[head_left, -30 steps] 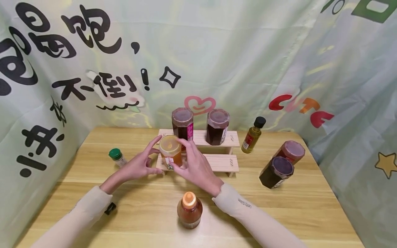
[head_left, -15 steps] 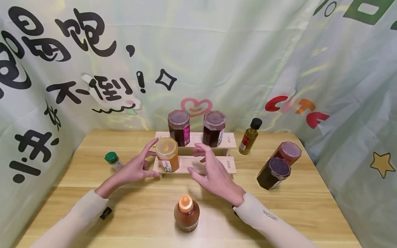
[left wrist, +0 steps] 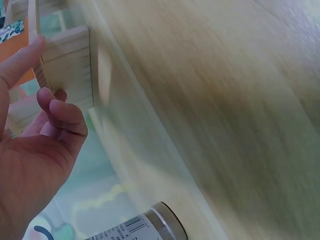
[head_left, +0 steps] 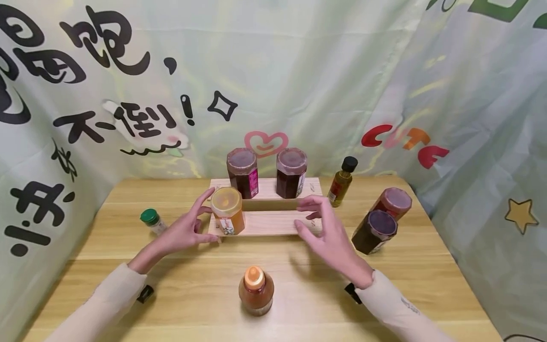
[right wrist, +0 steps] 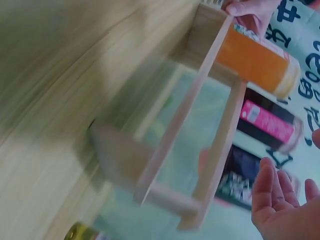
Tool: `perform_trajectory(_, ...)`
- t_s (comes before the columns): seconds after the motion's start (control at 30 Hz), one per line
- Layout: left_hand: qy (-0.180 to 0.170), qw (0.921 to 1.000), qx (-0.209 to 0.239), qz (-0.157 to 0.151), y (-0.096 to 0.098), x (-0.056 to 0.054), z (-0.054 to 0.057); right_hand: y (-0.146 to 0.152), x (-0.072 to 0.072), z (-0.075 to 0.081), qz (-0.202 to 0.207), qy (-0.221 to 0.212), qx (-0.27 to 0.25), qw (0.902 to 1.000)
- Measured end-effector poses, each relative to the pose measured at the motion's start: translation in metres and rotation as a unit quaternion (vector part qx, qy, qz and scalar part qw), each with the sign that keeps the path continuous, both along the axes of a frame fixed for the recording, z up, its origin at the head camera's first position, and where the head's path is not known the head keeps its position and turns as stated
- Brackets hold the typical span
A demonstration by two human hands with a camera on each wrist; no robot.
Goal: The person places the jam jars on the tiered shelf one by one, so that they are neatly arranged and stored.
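A two-step wooden rack (head_left: 269, 223) stands mid-table. On its lower step, at the left end, sits an octagonal jar of amber contents (head_left: 231, 221) with a yellowish lid. Two dark jars, one with a pink label (head_left: 254, 183) and one with a white label (head_left: 301, 182), stand on the upper step. My left hand (head_left: 183, 230) is spread around the rack's left end; in the left wrist view its thumb (left wrist: 32, 52) lies against the front edge, other fingers loosely bent near the side panel. My right hand (head_left: 331, 237), fingers relaxed and holding nothing, hovers by the rack's right end.
A brown bottle with an orange cap (head_left: 256, 294) stands in front. Left of the rack is a green-capped shaker (head_left: 153, 221). To the right are a black-capped oil bottle (head_left: 340, 185), a reddish jar (head_left: 393, 203) and a dark jar (head_left: 374, 232). Printed cloth (head_left: 325, 85) hangs behind.
My right hand has come off the amber jar and moved right along the rack to its right end. The left hand stays at the left end. The jar now stands by itself.
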State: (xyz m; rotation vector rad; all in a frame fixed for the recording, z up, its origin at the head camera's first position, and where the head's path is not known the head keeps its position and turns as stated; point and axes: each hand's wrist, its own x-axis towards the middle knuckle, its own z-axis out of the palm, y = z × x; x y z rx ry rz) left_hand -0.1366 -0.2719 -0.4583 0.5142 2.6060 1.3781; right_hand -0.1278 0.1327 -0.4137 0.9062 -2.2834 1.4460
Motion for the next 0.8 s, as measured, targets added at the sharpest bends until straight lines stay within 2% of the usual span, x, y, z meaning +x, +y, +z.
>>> perform_trajectory(0.3, 0.028, 0.9995, -0.01, 0.014, 0.003, -0.001, -0.003, 0.054, 0.005, 0.009, -0.067, 0.055, 0.008, 0.9962)
perform_trajectory(0.53, 0.026, 0.9993, -0.02, 0.021, 0.006, 0.0, -0.005, 0.094, 0.016, 0.015, -0.109, 0.061, 0.009, 0.9921)
perform_trajectory(0.8, 0.021, 0.9991, -0.028, 0.024, 0.005, 0.002, -0.002, 0.122, 0.023, 0.002, -0.164, 0.065, 0.021, 0.984)
